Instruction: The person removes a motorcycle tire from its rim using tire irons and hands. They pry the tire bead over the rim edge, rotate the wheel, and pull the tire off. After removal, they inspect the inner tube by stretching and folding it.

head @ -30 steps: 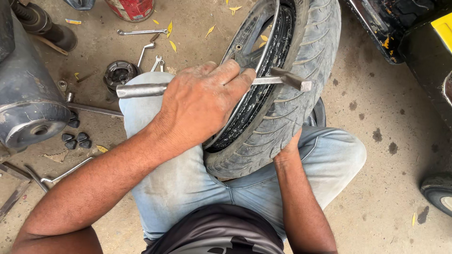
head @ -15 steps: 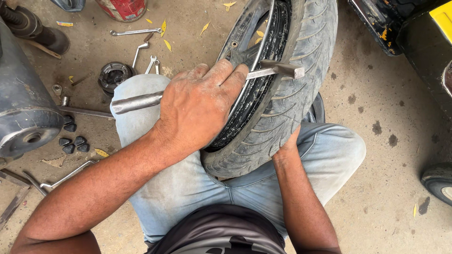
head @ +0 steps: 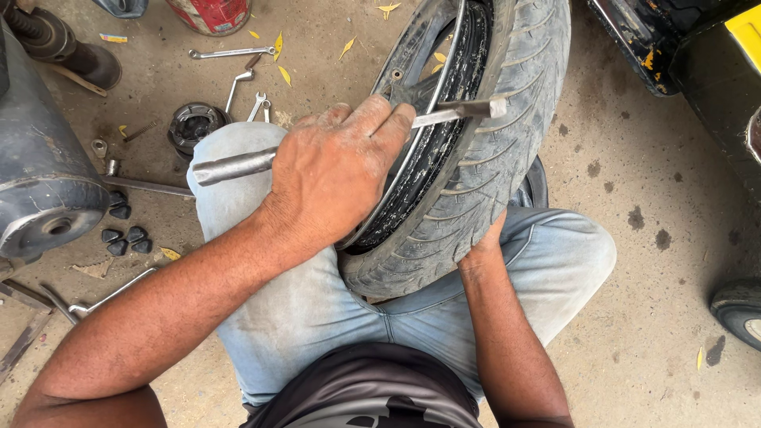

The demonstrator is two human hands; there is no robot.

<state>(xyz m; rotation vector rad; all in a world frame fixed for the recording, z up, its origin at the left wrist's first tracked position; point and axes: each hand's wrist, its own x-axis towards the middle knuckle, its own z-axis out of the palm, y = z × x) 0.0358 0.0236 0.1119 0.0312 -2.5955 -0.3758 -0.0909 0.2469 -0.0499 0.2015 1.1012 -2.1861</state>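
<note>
The left hand (head: 333, 170) has its fingers (head: 372, 119) curled tight around a metal tyre lever (head: 238, 165). The lever lies across the rim (head: 440, 103) of a tyre (head: 491, 158) resting on the person's knees (head: 555, 254). The right hand (head: 483, 250) is under the tyre; its fingers are hidden. Spanners (head: 234, 53) lie on the floor.

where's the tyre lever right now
In the head view the tyre lever lies across the wheel rim at top centre, under the left hand.
</note>
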